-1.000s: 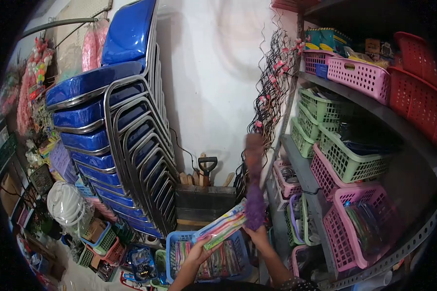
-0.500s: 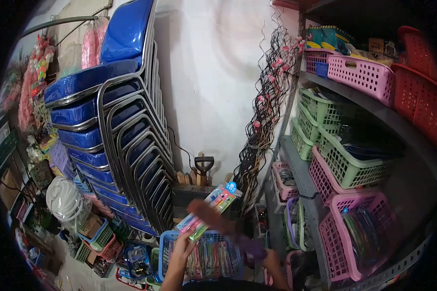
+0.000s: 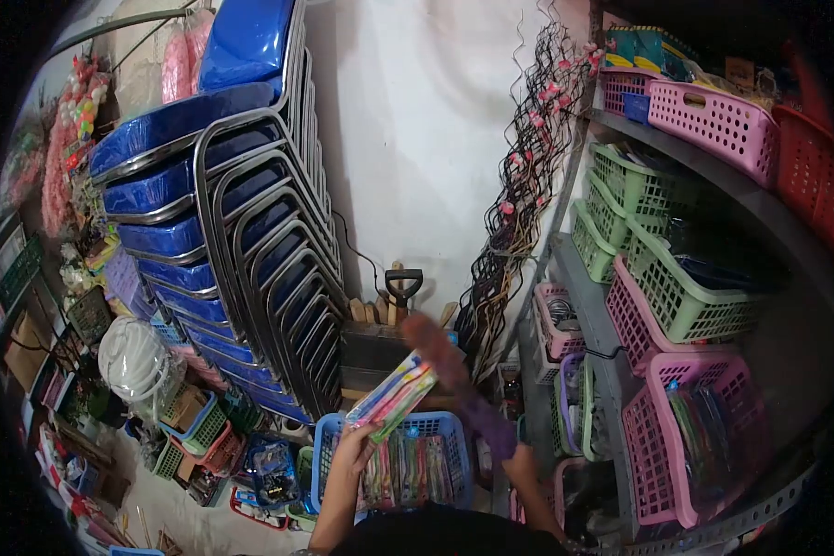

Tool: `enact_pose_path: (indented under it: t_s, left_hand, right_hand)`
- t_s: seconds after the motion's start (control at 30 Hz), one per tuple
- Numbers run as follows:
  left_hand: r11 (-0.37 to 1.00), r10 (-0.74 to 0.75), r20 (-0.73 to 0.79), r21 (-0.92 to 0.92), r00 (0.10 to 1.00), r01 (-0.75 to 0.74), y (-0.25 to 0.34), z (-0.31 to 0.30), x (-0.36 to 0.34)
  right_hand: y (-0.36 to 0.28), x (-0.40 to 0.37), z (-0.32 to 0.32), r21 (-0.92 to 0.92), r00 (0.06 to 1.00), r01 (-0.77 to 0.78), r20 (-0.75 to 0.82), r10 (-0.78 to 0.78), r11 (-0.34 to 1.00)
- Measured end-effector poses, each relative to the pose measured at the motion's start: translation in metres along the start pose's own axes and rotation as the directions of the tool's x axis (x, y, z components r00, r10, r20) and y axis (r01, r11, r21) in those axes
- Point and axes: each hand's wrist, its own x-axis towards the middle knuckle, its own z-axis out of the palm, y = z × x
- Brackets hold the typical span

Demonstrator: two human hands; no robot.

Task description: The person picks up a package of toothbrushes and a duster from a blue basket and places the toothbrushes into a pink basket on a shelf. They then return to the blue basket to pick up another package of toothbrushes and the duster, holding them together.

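Nearest the camera, the left hand [image 3: 350, 451] is raised just above the near rim of the blue basket [image 3: 447, 423], its grip pinched on the lower end of a fan of toothbrush packs [image 3: 394, 397]. The packs slant up and to the right, clear of the basket. The right hand [image 3: 521, 461] is at the basket's right corner, its grip wrapped round the handle of a purple duster [image 3: 485, 419]. The duster leans up and left over the basket, and its far end, blurred by motion, lies just behind the tips of the held packs.

The basket itself stands on the floor and holds a row of similar toothbrush packs side by side. As things lie, only the handful in the left hand is out and under the duster, and the larger share in the basket looks untouched.

Right of the basket, a metal shelf [image 3: 595, 371] carries a pink basket [image 3: 641, 445] of long packets, with green baskets [image 3: 676, 306] higher up. Just behind the blue basket is a dark wooden box [image 3: 380, 357] with tool handles standing in it. Left of it rises a tall stack of blue chairs [image 3: 204, 199]. Behind and right of the box, black wire stems [image 3: 514, 232] with small pink flowers lean against the white wall [image 3: 417, 139].
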Motion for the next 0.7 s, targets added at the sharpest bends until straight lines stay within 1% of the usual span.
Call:
enact_pose_path:
  t_s: [0.03,0.07,0.13,0.17,0.2,0.23,0.27,0.3,0.33,0.37,0.43,0.47,0.53,0.57,0.63,0.67,0.7]
  left_hand:
    - [1.000,-0.018,0.006,0.008,1.000,0.018,0.002,-0.002,-0.001]
    - [1.000,-0.020,0.003,0.008,1.000,0.020,0.002,-0.003,0.000]
    - [0.999,-0.032,-0.074,0.019,0.997,0.034,0.001,-0.007,0.002]
    - [0.999,-0.036,-0.078,0.018,0.996,0.037,-0.004,-0.017,0.004]
    - [0.999,-0.011,-0.027,-0.030,1.000,0.010,-0.008,-0.030,0.006]
    - [0.997,0.016,0.023,-0.079,1.000,-0.014,-0.013,-0.043,0.007]
    - [0.997,0.011,0.021,-0.077,1.000,-0.009,-0.010,-0.039,0.005]
    - [0.992,-0.013,0.025,-0.128,1.000,0.016,-0.004,-0.030,0.004]
    - [0.983,-0.037,0.030,-0.179,0.999,0.042,-0.001,-0.026,0.002]
    - [0.986,-0.039,0.022,-0.163,0.999,0.042,0.001,-0.028,0.003]
    - [0.986,-0.030,0.034,-0.162,0.999,0.035,0.003,-0.029,0.002]
    - [0.987,-0.016,0.047,-0.159,0.999,0.023,0.007,-0.027,0.000]
    - [0.987,-0.034,0.038,-0.154,0.999,0.040,0.015,-0.026,-0.003]
    - [0.987,-0.047,0.029,-0.152,0.998,0.051,0.018,-0.026,-0.005]
    - [0.988,-0.043,0.023,-0.149,0.999,0.045,0.012,-0.046,-0.001]
    - [0.988,-0.035,0.015,-0.148,0.999,0.037,0.017,-0.045,-0.003]
    - [0.990,-0.039,0.057,-0.133,0.998,0.046,0.021,-0.041,-0.007]
  right_hand:
    - [0.000,0.000,0.001,-0.072,0.984,-0.169,0.035,0.172,0.983]
    - [0.000,-0.002,0.002,-0.073,0.984,-0.171,0.037,0.174,0.983]
    - [0.002,-0.008,0.004,-0.061,0.999,0.037,0.021,-0.036,0.997]
    - [0.002,-0.010,0.003,-0.063,0.999,0.034,0.025,-0.033,0.997]
    - [0.002,-0.012,0.002,-0.066,0.978,0.200,0.071,-0.195,0.978]
    - [0.000,-0.015,0.001,-0.061,0.929,0.359,0.116,-0.351,0.931]
    - [-0.002,-0.016,0.002,-0.060,0.931,0.355,0.118,-0.346,0.933]
    - [-0.006,-0.015,0.004,-0.036,0.974,0.218,0.065,-0.216,0.975]
    - [-0.008,-0.016,0.005,-0.007,0.997,0.079,0.015,-0.079,0.997]
    - [-0.006,-0.016,0.008,-0.008,0.997,0.075,0.018,-0.075,0.997]
    - [0.001,-0.016,0.015,-0.030,0.996,-0.084,0.017,0.084,0.996]
    - [0.003,-0.018,0.019,-0.030,0.996,-0.089,0.018,0.090,0.996]
    - [0.005,-0.024,0.026,-0.120,0.989,0.116,-0.079,-0.126,0.986]
    - [-0.002,-0.028,0.024,-0.120,0.989,0.112,-0.080,-0.122,0.986]
    - [-0.018,-0.036,0.018,-0.141,0.954,0.299,0.048,-0.295,0.944]
    - [-0.020,-0.039,0.021,-0.140,0.955,0.296,0.049,-0.292,0.945]
    - [-0.021,-0.041,0.025,-0.106,0.986,0.168,-0.008,-0.169,0.980]
